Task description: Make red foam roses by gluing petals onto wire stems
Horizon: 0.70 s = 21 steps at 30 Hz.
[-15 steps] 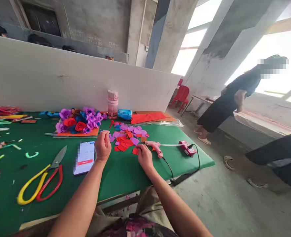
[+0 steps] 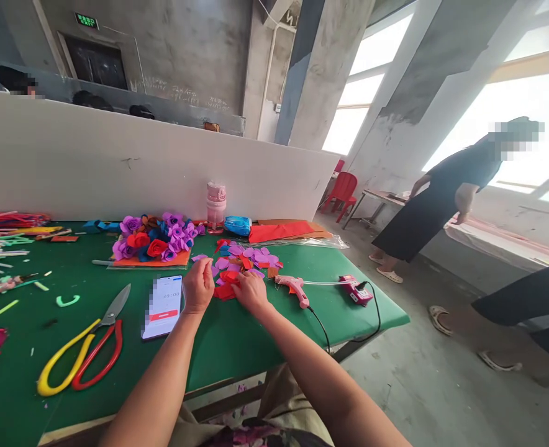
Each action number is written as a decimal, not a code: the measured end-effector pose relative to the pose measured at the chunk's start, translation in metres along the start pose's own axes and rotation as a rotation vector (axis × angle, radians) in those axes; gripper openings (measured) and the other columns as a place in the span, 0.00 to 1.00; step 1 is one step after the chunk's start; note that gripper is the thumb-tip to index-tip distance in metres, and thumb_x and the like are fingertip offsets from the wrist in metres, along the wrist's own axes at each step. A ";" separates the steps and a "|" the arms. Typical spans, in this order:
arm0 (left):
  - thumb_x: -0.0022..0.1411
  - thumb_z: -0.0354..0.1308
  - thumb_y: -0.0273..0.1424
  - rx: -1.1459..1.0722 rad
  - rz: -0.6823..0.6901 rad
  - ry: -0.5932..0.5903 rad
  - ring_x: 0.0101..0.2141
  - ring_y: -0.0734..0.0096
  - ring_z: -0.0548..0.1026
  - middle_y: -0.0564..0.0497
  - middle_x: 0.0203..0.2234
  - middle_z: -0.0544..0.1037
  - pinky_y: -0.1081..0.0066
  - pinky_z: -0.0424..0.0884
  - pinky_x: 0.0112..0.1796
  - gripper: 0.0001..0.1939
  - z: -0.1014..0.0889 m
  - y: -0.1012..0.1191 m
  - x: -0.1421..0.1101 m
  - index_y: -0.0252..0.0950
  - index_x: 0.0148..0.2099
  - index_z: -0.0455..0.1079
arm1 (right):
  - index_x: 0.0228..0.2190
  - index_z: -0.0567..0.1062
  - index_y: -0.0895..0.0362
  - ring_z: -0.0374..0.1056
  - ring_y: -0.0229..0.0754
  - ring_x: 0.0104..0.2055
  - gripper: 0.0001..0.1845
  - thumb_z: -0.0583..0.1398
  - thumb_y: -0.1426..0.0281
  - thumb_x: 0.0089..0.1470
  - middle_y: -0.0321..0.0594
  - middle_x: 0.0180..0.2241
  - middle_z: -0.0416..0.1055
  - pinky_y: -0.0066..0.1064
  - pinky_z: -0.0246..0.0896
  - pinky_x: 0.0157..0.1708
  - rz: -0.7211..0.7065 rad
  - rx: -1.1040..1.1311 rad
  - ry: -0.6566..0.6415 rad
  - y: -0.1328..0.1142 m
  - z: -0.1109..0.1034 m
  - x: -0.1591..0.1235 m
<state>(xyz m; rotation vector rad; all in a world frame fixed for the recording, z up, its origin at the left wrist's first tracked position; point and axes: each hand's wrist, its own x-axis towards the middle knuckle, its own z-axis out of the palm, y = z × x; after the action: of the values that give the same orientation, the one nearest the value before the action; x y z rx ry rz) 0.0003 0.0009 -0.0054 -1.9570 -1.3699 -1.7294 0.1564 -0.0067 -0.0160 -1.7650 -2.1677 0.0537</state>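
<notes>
My left hand (image 2: 199,287) is closed in a pinch above the green table, beside the phone (image 2: 163,307). A small red paper piece (image 2: 219,246) sticks up past its fingertips, seemingly on a thin stem that barely shows. My right hand (image 2: 251,290) reaches into the loose paper petals, its fingers together on a red paper petal (image 2: 228,277); the fingertips are partly hidden. Purple petals (image 2: 256,255) lie just beyond. To the right of this hand rests a pink glue gun (image 2: 297,290), with a clear glue stick in its back, touched by neither hand.
Scissors (image 2: 109,320) lie open at left. Purple, red and blue paper flowers (image 2: 156,239) sit behind the phone. A pink bottle (image 2: 216,208), blue pouch (image 2: 238,225) and red paper (image 2: 281,231) line the white partition (image 2: 163,161). The glue gun's cord runs over the edge near a power strip (image 2: 356,290).
My right hand has moved left from beside the glue gun's tip onto the red petals. My left hand stays pinched, slightly nearer the petals. The view has tilted up a little.
</notes>
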 end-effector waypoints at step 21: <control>0.64 0.46 0.29 -0.013 -0.028 -0.009 0.32 0.68 0.76 0.46 0.31 0.78 0.71 0.69 0.34 0.09 0.000 0.002 0.001 0.36 0.38 0.68 | 0.36 0.77 0.56 0.70 0.40 0.36 0.12 0.54 0.71 0.54 0.40 0.35 0.77 0.25 0.58 0.32 0.094 0.114 0.018 0.061 -0.047 0.050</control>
<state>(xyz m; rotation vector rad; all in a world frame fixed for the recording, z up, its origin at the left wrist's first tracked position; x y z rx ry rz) 0.0011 0.0001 -0.0038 -1.9634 -1.3990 -1.7479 0.2188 0.0459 0.0250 -1.7948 -2.0256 0.1802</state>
